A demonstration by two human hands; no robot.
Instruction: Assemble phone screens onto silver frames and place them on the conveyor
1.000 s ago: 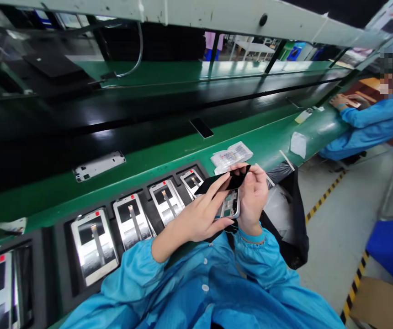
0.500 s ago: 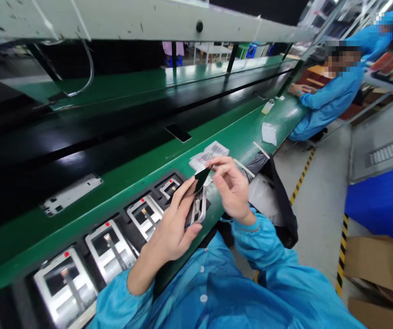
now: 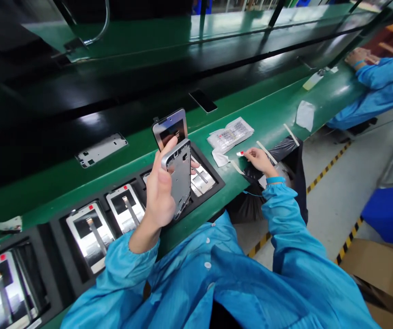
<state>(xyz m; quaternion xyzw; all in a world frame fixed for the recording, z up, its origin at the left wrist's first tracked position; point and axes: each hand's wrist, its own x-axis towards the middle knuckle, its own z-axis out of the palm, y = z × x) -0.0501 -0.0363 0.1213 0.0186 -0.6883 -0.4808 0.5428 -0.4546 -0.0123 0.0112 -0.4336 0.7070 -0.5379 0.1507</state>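
My left hand (image 3: 160,196) is closed around two phone parts held upright. The nearer one is a grey metal phone frame (image 3: 180,180) with cut-outs; behind it, spread apart at an angle, stands a phone screen panel (image 3: 165,133) with a shiny rim. Off to the right, my right hand (image 3: 261,161) pinches a small red-and-white tab (image 3: 240,154) just above the green bench. Below my left hand lies a black foam tray (image 3: 54,237) of silver phone assemblies (image 3: 90,237), each bearing a red sticker and a flat ribbon cable.
A clear packet of printed labels (image 3: 234,132) and crumpled white paper (image 3: 220,158) lie on the bench. A black bag (image 3: 287,153) hangs off its edge. On the dark belt sit a phone screen (image 3: 203,100) and a pale frame (image 3: 102,150). A co-worker's sleeve (image 3: 388,77) is at right.
My right hand has moved away from the phone parts, out to the right, with the small tab. My left hand has turned the frame and screen upright and apart. The view has shifted.
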